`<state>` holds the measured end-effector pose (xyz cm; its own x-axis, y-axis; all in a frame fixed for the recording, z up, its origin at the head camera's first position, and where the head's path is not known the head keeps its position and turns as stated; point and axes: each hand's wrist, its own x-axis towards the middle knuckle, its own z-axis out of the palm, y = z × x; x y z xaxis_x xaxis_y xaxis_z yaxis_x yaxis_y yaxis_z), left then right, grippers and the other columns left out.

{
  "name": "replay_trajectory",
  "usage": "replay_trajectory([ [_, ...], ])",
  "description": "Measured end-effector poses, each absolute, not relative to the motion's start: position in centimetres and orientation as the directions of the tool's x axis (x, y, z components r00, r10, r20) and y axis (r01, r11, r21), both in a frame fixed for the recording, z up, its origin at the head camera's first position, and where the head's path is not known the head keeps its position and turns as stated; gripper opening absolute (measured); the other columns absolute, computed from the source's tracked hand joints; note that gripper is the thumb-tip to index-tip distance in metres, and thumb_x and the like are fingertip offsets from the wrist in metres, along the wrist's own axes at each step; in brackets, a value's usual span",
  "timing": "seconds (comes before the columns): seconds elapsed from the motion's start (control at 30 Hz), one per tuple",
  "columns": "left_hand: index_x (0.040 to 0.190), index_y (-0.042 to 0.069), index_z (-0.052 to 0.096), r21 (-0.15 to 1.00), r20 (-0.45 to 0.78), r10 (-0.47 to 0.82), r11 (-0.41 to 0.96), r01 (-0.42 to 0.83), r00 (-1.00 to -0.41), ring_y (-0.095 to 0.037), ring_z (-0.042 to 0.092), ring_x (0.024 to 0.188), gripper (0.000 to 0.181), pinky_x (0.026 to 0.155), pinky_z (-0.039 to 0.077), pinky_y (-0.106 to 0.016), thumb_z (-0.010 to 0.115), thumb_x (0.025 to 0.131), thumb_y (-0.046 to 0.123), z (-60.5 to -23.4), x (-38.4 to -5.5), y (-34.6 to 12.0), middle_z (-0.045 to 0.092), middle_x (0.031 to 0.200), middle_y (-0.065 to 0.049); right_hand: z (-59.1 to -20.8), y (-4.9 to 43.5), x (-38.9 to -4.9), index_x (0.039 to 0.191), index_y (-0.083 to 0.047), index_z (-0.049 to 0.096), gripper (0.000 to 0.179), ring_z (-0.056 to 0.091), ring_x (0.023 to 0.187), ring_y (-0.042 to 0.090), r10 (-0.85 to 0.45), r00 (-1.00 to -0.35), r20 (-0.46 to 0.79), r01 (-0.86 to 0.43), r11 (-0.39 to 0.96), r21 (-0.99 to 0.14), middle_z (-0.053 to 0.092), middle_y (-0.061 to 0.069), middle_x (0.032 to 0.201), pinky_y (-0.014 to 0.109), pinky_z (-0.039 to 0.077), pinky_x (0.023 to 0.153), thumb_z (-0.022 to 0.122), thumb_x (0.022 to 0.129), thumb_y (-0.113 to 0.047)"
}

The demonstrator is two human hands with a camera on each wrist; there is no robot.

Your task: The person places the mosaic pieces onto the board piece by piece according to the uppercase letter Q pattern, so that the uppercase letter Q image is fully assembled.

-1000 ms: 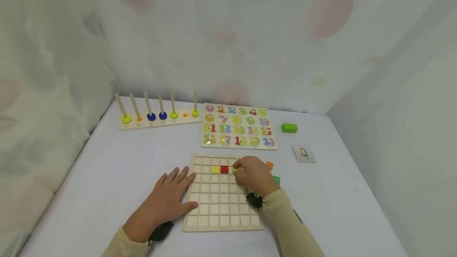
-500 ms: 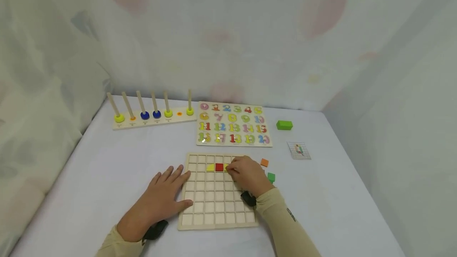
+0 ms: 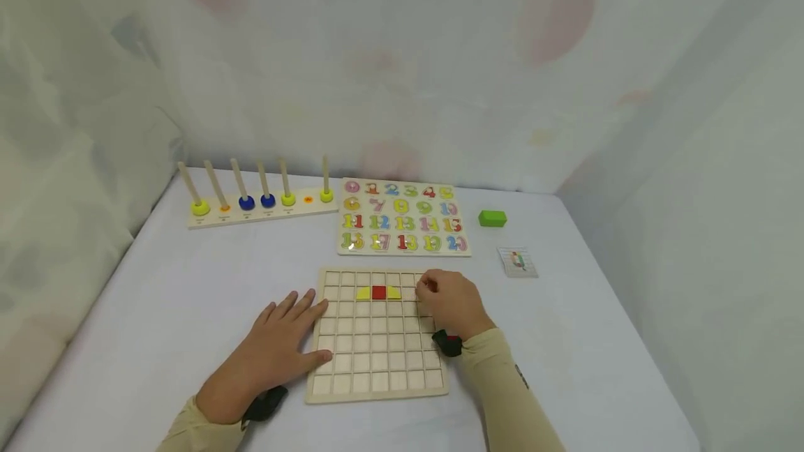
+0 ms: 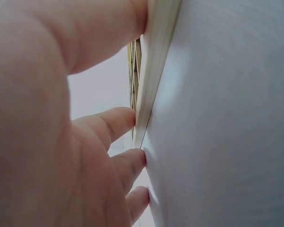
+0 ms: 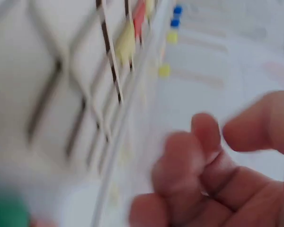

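Observation:
A wooden grid board (image 3: 370, 396) lies in front of me in the head view. In its second row, a red square tile (image 3: 379, 292) sits between a yellow left tile (image 3: 363, 293) and a yellow right tile (image 3: 393, 293). My left hand (image 3: 276, 340) lies spread at the board's left edge, thumb and fingertips (image 4: 125, 118) touching the side. My right hand (image 3: 455, 304) is over the board's upper right part. In the right wrist view its fingers (image 5: 177, 158) are loosely curled, thumb apart, with nothing between them. A blurred green piece (image 5: 7, 210) shows at lower left there.
Behind the board lies a number puzzle (image 3: 405, 218). To its left stands a peg counter (image 3: 264, 211) with yellow and blue rings. A green block (image 3: 493, 218) and a small pattern card (image 3: 518, 262) lie at the right. Fabric curtains (image 3: 402, 75) enclose the table.
My right hand has let go of the second yellow tile, which sits right of the red one, and has moved right. The left hand stays on the board. The view has shifted slightly.

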<state>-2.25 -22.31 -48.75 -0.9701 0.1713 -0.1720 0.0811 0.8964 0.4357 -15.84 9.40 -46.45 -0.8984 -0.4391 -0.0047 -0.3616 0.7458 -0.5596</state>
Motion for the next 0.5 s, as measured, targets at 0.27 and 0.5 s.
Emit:
replay_trajectory([
  [0.27, 0.163, 0.012, 0.046, 0.418, -0.183, 0.172, 0.905, 0.081, -0.968, -0.051, 0.024, 0.156, 0.095, 0.12, 0.018, -0.074, 0.073, 0.091, 0.069, -48.9, -2.1, -22.0, 0.031, 0.171, -0.02, -46.6, 15.0, -16.7, 0.113, -0.024, 0.081, 0.018, 0.061, 0.09, 0.016, -0.331, -0.938, -0.105, -0.23, 0.818, -0.526, 0.071, -0.012, 0.103, 0.039, 0.055, 0.078, 0.069, 0.102, -0.033],
  [0.5, 0.163, 0.012, 0.046, 0.417, -0.171, 0.169, 0.905, 0.084, -0.971, -0.051, 0.024, 0.156, 0.094, 0.12, 0.017, -0.074, 0.074, 0.091, 0.066, -48.5, -2.3, -22.2, 0.032, 0.171, -0.02, -48.3, 15.3, -17.4, 0.109, -0.022, 0.084, 0.014, 0.068, 0.103, 0.023, -0.39, -0.921, -0.017, -0.331, 0.802, -0.497, 0.075, -0.006, 0.117, 0.044, 0.059, 0.085, 0.078, 0.096, -0.025],
])
